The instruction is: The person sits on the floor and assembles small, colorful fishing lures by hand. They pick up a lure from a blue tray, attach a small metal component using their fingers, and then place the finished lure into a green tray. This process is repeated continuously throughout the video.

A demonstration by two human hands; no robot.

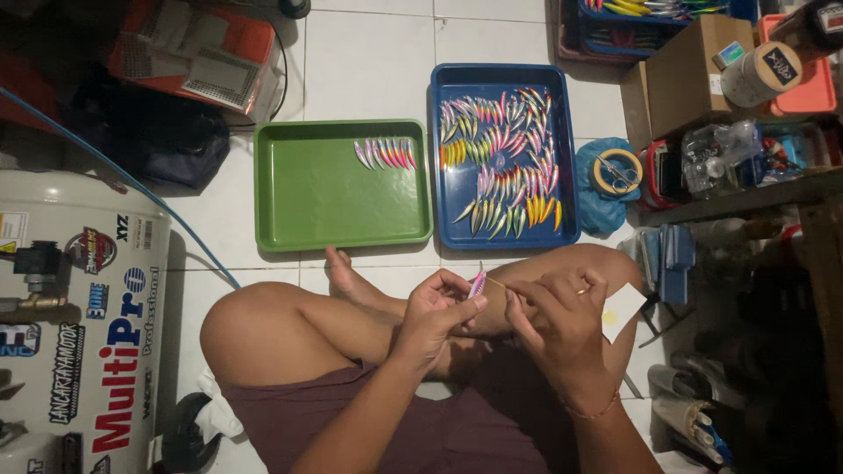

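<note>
I sit cross-legged on a white tiled floor. My left hand [436, 310] pinches a small pink and purple fishing lure [477, 283] upright over my shin. My right hand [562, 314] is closed beside it, fingers touching the lure's lower end and holding a white card or sheet [623, 309]. In front of my knees lies a green tray [316, 206] with a short row of pink lures [386, 153] at its far right corner. Next to it a blue tray [448, 219] holds several rows of multicoloured lures [505, 158].
A white air compressor tank [75, 325] with a blue hose stands at the left. A tape roll with scissors [618, 172] lies right of the blue tray. Cardboard box [694, 75], shelves and cluttered containers fill the right side. A dark bag [158, 140] sits at the upper left.
</note>
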